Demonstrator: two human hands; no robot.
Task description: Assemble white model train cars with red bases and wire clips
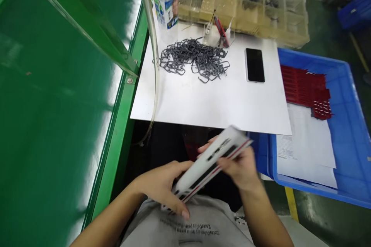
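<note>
A long, narrow white box-like piece (203,160) with black markings and a red stripe slants across my lap, below the white tabletop's front edge. It is smeared by motion, so its exact kind is unclear. Its lower end sits in the grip of my left hand (166,185), thumb on the near side. Farther up, my right hand (242,168) holds it near the top end, thumb on its face and some fingers hidden behind. On the white tabletop (185,100) ahead lies a pile of dark grey bent wire-like clips (197,58), apart from both hands.
A phone (255,65) lies right of the pile. Behind stand a plastic bottle (165,0), a red cutter (221,31) and a compartment box (232,0). A clear tube (156,85) hangs at left beside green framing (116,139). At right, a blue crate (348,123) holds dark red parts (304,87) and papers (307,142).
</note>
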